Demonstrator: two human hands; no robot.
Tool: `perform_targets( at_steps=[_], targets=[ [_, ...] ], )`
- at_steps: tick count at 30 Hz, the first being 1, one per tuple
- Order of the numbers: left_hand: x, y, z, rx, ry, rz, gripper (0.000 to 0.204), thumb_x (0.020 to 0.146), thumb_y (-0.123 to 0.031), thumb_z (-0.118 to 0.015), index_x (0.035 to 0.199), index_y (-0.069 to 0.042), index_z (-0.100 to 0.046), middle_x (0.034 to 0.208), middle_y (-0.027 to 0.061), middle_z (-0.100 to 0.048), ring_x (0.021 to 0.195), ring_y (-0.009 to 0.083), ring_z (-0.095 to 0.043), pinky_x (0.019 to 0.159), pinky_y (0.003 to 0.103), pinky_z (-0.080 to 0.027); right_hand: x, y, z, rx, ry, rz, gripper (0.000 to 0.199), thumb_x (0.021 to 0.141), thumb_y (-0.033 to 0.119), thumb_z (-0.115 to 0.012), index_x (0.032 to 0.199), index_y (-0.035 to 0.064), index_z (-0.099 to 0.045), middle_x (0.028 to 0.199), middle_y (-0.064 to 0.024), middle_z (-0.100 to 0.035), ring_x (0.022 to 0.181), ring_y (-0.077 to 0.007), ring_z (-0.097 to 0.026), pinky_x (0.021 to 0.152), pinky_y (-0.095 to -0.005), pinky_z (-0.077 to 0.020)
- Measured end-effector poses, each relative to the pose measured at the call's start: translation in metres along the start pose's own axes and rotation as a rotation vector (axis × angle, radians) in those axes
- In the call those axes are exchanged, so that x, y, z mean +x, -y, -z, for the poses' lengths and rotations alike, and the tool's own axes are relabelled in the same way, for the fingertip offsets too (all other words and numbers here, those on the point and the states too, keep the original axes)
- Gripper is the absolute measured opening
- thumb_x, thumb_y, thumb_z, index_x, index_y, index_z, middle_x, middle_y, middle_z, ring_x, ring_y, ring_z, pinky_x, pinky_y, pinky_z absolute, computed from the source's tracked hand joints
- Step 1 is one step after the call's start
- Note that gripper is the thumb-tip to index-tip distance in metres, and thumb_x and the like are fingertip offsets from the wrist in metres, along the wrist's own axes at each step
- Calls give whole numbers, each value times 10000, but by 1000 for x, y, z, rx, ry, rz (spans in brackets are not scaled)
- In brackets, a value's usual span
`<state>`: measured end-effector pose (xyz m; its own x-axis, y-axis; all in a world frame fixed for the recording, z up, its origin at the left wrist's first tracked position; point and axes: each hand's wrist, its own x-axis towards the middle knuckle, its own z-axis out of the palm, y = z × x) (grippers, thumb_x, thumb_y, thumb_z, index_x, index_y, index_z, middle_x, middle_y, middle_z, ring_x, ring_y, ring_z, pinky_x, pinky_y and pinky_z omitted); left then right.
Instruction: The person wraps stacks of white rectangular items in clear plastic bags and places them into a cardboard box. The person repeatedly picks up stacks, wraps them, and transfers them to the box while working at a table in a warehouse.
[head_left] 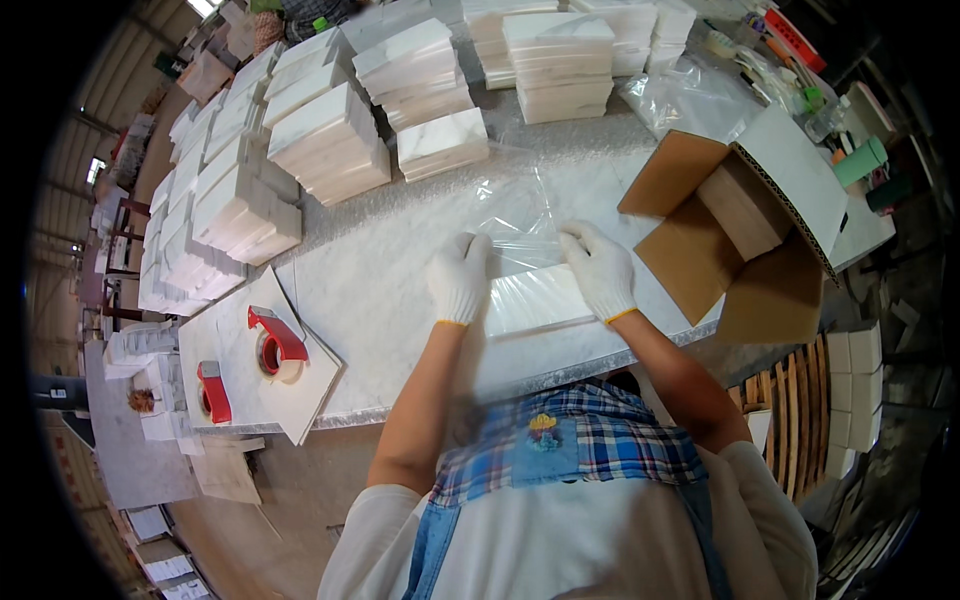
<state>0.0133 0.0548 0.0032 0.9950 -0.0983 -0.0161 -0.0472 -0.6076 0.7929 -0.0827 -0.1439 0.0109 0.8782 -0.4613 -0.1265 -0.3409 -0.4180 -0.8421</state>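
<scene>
A white tile [535,300] lies in front of me at the table's near side, inside a clear plastic bag [515,205] whose loose end spreads away from me. My left hand [459,277], in a white knitted glove, is closed at the left side of the bag, by the tile's far corner. On the opposite side my right hand [599,270], gloved the same way, has its fingers curled on the bag's edge. Both thumbs point inward. The fingertips are partly hidden under the plastic.
Stacks of white tiles [330,140] line the table's far and left sides. An open cardboard box [690,255] stands to the right, a tile block inside. On the left are red tape dispensers [280,340] and flat white sheets [310,385]. More clear bags [690,95] lie at the far right.
</scene>
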Motion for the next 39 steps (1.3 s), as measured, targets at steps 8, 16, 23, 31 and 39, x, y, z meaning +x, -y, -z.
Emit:
perform_targets(
  at_steps=[8, 16, 23, 31, 39],
  targets=[
    [5, -2, -2, 104, 4, 33, 342, 935, -361, -652, 915, -40, -768, 848, 226, -731, 810, 407, -718, 766, 461, -547, 18, -4, 6, -71, 107, -56, 455, 968, 434, -601, 1329, 171, -690, 1143, -118, -770, 1093, -335, -710, 945, -425, -532],
    [30, 9, 2, 354, -77, -68, 339, 916, -382, -683, 985, -62, -772, 869, 209, -736, 801, 367, -720, 760, 463, -558, 43, 1, 12, -319, 194, -2, 510, 936, 438, -576, 1365, 179, -673, 1290, -164, -720, 1176, -365, -681, 994, -449, -525],
    [158, -21, 39, 778, -96, -567, 667, 883, -445, -735, 1435, -114, -560, 1404, 176, -611, 1333, 384, -544, 1060, 496, -465, 47, -1, 11, -320, 218, -9, 522, 915, 407, -640, 1365, 143, -665, 1254, -185, -730, 1144, -361, -694, 988, -429, -524],
    [245, -51, 38, 1084, 380, -583, 816, 771, -527, -792, 1438, -132, -537, 1367, 194, -656, 1318, 394, -577, 1093, 512, -450, 44, -7, 11, -323, 221, -25, 490, 948, 434, -595, 1396, 243, -643, 1256, -150, -735, 1147, -358, -691, 989, -454, -524],
    [234, -44, 43, 1014, 361, -513, 689, 698, -497, -806, 1190, -27, -698, 1157, 226, -746, 1120, 383, -709, 984, 435, -551, 42, 1, 13, -306, 220, -26, 500, 917, 413, -643, 1343, 152, -673, 1236, -182, -738, 1128, -369, -698, 954, -445, -532]
  ],
)
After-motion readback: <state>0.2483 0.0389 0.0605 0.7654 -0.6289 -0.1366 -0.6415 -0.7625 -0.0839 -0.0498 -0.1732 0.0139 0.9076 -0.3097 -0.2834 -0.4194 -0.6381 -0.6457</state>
